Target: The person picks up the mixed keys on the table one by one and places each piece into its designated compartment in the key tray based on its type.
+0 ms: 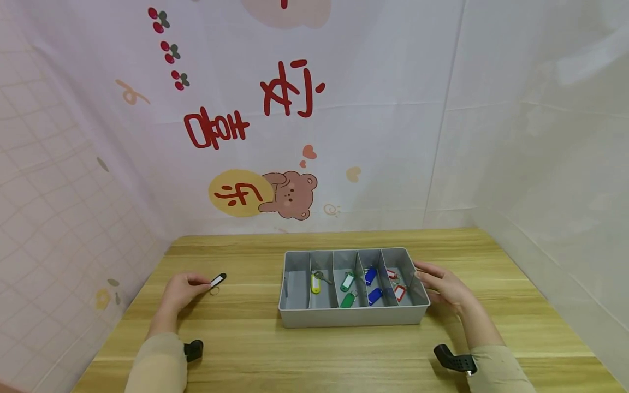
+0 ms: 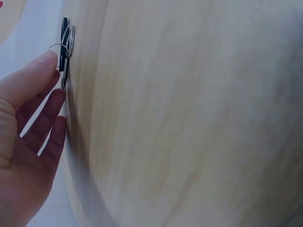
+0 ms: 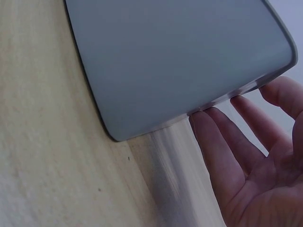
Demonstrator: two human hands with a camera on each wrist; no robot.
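At the left of the table, my left hand (image 1: 178, 293) pinches a black key tag (image 1: 218, 280) with a white label between thumb and fingertips. Its split ring (image 2: 71, 41) stands out beside the tag in the left wrist view. To the right sits a grey divided box (image 1: 354, 317). My right hand (image 1: 449, 287) rests on the box's right side, fingers stretched along the outer wall and one digit up at the rim. In the right wrist view, the fingertips (image 3: 201, 116) touch that wall.
Inside the box, from left to right in separate compartments, lie a yellow tag (image 1: 315, 284) with a key (image 1: 322, 277), green tags (image 1: 347, 281), blue tags (image 1: 375, 296) and red tags (image 1: 400, 293). A printed white curtain (image 1: 373, 136) hangs behind the wooden table (image 1: 245, 349).
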